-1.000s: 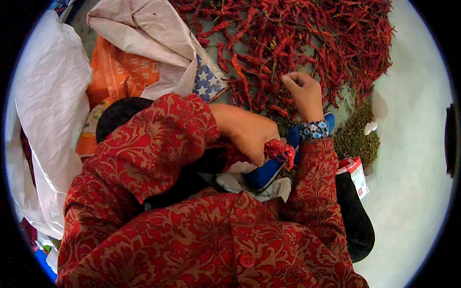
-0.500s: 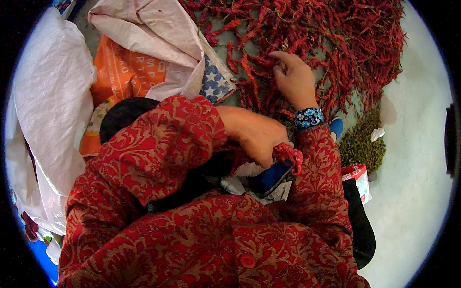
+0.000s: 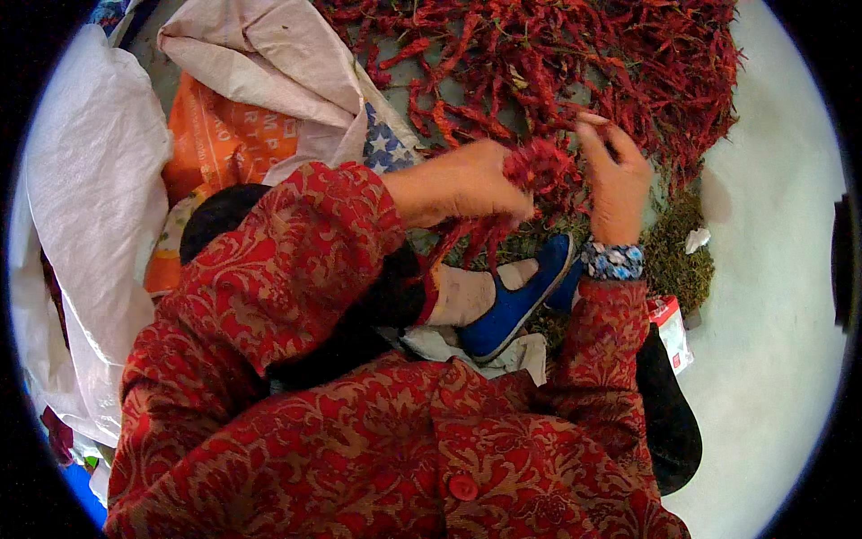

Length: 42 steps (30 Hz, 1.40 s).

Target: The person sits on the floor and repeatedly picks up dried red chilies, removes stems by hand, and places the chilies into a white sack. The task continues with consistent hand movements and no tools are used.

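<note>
My left hand (image 3: 476, 184) is closed round a bunch of dried red chilies (image 3: 539, 166). Some stick out past the fingers, and more hang below the palm over my leg. To its right, my right hand (image 3: 620, 175) is raised at the near edge of the chili heap (image 3: 655, 54), with thumb and forefinger drawn together in a pinch. What the fingertips hold, if anything, cannot be made out against the red heap behind them. A patterned blue band (image 3: 612, 260) circles the right wrist.
At the left lie a white woven sack (image 3: 90, 198) and an orange printed sack (image 3: 211, 135) with a pale folded flap. A blue shoe (image 3: 521, 310) is on my foot below the hands. Brownish-green bits (image 3: 678, 269) and a red-and-white packet (image 3: 669, 332) lie at the right on the pale floor (image 3: 772, 269).
My left hand has moved up and away from my lap with the chilies, uncovering the blue shoe. My right hand has moved right and slightly nearer, out of the heap.
</note>
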### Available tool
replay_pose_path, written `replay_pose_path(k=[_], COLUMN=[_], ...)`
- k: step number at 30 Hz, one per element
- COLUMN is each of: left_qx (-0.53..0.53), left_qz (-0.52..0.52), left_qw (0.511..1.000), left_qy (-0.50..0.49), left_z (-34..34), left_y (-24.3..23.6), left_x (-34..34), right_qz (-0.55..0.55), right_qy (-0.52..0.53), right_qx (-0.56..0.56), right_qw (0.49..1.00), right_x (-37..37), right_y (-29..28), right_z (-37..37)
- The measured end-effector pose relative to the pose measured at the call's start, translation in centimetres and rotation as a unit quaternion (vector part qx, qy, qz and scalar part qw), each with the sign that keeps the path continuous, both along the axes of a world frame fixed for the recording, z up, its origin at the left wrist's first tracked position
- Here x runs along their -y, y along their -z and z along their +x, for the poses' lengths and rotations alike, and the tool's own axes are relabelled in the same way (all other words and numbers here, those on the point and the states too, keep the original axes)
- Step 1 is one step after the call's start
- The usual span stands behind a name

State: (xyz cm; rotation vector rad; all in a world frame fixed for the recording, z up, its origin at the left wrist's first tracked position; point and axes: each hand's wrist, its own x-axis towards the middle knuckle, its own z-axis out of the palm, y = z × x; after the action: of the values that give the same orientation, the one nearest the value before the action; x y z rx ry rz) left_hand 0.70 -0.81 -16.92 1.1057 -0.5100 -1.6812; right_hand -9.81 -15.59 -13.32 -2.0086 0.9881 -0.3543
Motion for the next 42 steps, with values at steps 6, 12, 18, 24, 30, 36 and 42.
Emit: replay_pose_path(k=[6,12,18,24,30,36,42], left_qx=[-0.220,-0.283,-0.198,-0.081,-0.044,-0.052,-0.048], left_qz=[0.021,-0.002,-0.045,-0.013,0.025,0.011,0.008], left_qw=[0.967,0.943,0.963,0.983,0.995,0.995,0.996], left_qy=[-0.130,-0.174,-0.178,-0.165,-0.089,-0.084,-0.078], left_z=[0.5,0.9,0.9,0.6,1.0,0.5,0.6], left_y=[0.6,0.1,-0.1,0.4,-0.3,0.5,0.8], left_x=[0.5,0.3,0.1,0.5,0.1,0.5,0.5], right_qz=[0.093,-0.101,-0.033,0.260,0.180,0.383,0.380], right_qy=[0.077,-0.111,-0.133,0.000,0.026,0.042,0.065], right_qx=[0.079,0.078,0.039,0.093,0.039,0.129,0.150], right_qw=[0.990,0.986,0.990,0.961,0.983,0.914,0.910], right_x=[-4.1,-5.8,-5.8,-3.0,-3.6,-2.1,-3.0], right_y=[-3.0,-0.8,-1.8,-0.4,1.0,0.8,0.8], right_z=[-2.0,-2.8,-2.8,-3.3,0.1,-1.3,-1.4])
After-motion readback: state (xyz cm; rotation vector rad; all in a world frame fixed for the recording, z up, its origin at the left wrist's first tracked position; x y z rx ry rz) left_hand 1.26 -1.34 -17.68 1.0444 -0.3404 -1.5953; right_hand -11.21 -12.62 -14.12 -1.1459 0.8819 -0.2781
